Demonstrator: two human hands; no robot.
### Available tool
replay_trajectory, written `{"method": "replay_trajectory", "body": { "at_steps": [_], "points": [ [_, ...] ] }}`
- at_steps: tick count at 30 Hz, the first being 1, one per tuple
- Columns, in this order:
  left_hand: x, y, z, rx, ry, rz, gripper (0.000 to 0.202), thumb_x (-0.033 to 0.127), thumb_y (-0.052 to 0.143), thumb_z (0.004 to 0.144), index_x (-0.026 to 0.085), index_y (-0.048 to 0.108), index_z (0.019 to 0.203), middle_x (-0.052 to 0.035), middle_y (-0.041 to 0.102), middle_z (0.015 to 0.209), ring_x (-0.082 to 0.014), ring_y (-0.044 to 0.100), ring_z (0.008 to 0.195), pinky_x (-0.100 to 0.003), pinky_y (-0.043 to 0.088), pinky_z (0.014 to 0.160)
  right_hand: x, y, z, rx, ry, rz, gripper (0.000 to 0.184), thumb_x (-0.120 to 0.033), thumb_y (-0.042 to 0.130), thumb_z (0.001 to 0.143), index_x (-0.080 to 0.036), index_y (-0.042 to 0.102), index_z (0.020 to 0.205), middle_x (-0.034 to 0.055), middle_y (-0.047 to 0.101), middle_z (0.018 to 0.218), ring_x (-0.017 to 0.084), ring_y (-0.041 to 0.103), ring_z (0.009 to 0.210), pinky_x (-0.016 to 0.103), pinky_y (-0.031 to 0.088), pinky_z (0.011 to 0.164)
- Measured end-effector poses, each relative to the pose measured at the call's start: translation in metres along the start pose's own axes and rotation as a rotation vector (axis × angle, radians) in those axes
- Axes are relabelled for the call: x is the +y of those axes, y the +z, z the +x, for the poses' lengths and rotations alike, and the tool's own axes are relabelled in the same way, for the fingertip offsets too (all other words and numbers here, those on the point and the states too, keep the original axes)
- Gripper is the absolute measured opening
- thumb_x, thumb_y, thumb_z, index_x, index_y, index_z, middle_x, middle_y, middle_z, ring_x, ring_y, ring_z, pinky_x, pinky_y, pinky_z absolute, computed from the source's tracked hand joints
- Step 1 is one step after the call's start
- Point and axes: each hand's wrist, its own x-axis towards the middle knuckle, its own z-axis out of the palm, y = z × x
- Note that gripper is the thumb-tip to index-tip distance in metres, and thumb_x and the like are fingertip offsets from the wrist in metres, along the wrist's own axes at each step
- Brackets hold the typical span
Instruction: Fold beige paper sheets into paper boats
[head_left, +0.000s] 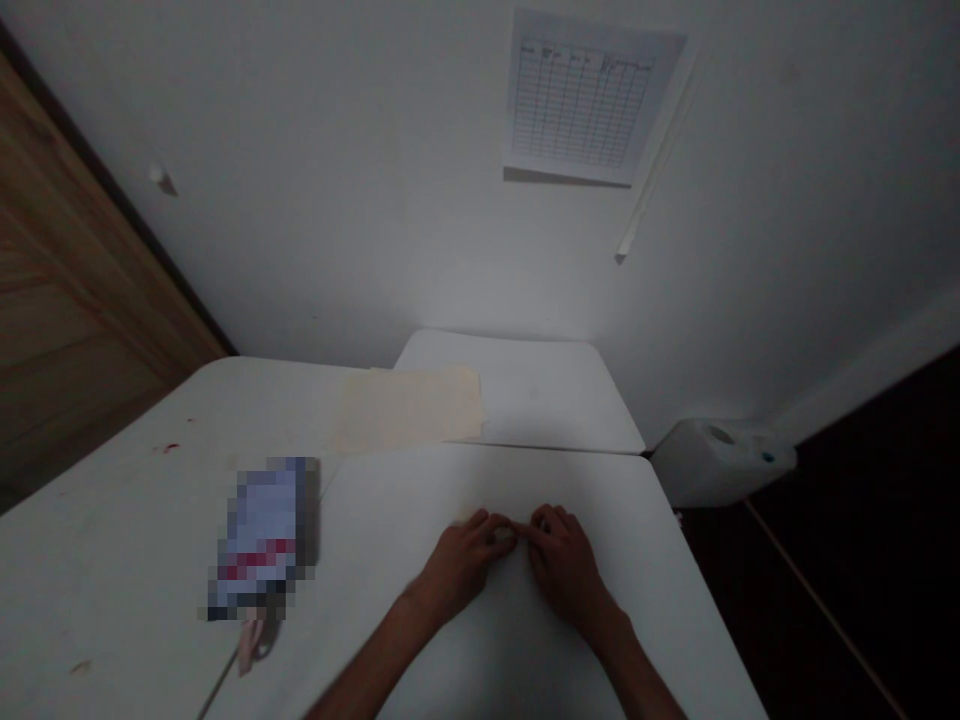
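Note:
My left hand (463, 568) and my right hand (561, 565) meet over the white table (480, 640), fingertips touching or nearly so. The left fingers are curled, with thumb and forefinger bent toward each other. On the right, the fingers are folded in and the thumb points across to the left hand. Anything small between the fingertips is too dark and hidden to make out. Left of both hands, apart from them, lies a blurred-out blue and white item (259, 530) with a red band and a pinkish strap (251, 640).
A beige sheet (409, 408) covers the seam between table sections toward the wall (375, 200). A printed chart (585, 100) hangs there. A whitish plastic jug (720, 460) stands beyond the table's right edge. A wooden door or panel (75, 280) is at left.

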Motion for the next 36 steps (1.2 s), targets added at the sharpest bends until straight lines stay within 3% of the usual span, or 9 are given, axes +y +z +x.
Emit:
{"method": "replay_trajectory", "body": {
  "at_steps": [7, 17, 26, 32, 36],
  "points": [
    [0.0, -0.001, 0.0, -0.012, -0.004, -0.001, 0.056, -0.002, 0.052, 0.077, 0.031, 0.056, 0.122, -0.0031, 0.057, 0.125, -0.0225, 0.053, 0.105, -0.033, 0.052, 0.076, -0.006, 0.007, -0.007, 0.064, 0.079, -0.04, 0.043, -0.004, 0.053, 0.084, -0.03, 0.064, 0.117, 0.005, 0.056, 0.097, 0.021, 0.049, 0.092, 0.034, 0.038, 0.082],
    [-0.001, 0.004, -0.001, 0.018, -0.01, 0.004, 0.046, 0.0, 0.052, 0.08, 0.029, 0.062, 0.115, -0.005, 0.058, 0.124, -0.0216, 0.053, 0.104, -0.031, 0.052, 0.074, 0.01, 0.01, -0.029, 0.122, 0.113, -0.054, 0.045, -0.001, 0.052, 0.077, -0.026, 0.065, 0.111, 0.006, 0.055, 0.098, 0.022, 0.049, 0.093, 0.035, 0.038, 0.082],
    [0.0, 0.002, -0.001, 0.028, -0.001, -0.003, 0.048, -0.001, 0.053, 0.078, 0.029, 0.061, 0.115, -0.0044, 0.058, 0.123, -0.0211, 0.055, 0.101, -0.031, 0.053, 0.073, 0.007, 0.006, -0.017, 0.12, 0.08, -0.079, 0.026, -0.008, 0.053, 0.083, -0.022, 0.067, 0.099, 0.006, 0.057, 0.093, 0.022, 0.049, 0.092, 0.037, 0.038, 0.085],
    [0.0, -0.001, 0.0, 0.019, 0.003, -0.004, 0.054, -0.003, 0.052, 0.077, 0.03, 0.057, 0.12, -0.0037, 0.059, 0.122, -0.0203, 0.054, 0.101, -0.031, 0.053, 0.075, -0.001, 0.005, -0.004, 0.019, 0.001, -0.06, 0.05, -0.001, 0.051, 0.08, -0.029, 0.061, 0.12, 0.0052, 0.057, 0.098, 0.021, 0.049, 0.091, 0.034, 0.04, 0.082],
    [0.001, -0.002, 0.0, 0.023, -0.002, -0.018, 0.052, -0.002, 0.051, 0.078, 0.03, 0.058, 0.119, -0.0036, 0.059, 0.122, -0.0197, 0.054, 0.1, -0.03, 0.052, 0.075, -0.002, 0.007, -0.004, 0.016, 0.021, -0.092, 0.054, 0.001, 0.05, 0.079, -0.031, 0.061, 0.121, 0.0054, 0.056, 0.096, 0.022, 0.05, 0.089, 0.034, 0.039, 0.08]
  ]
}}
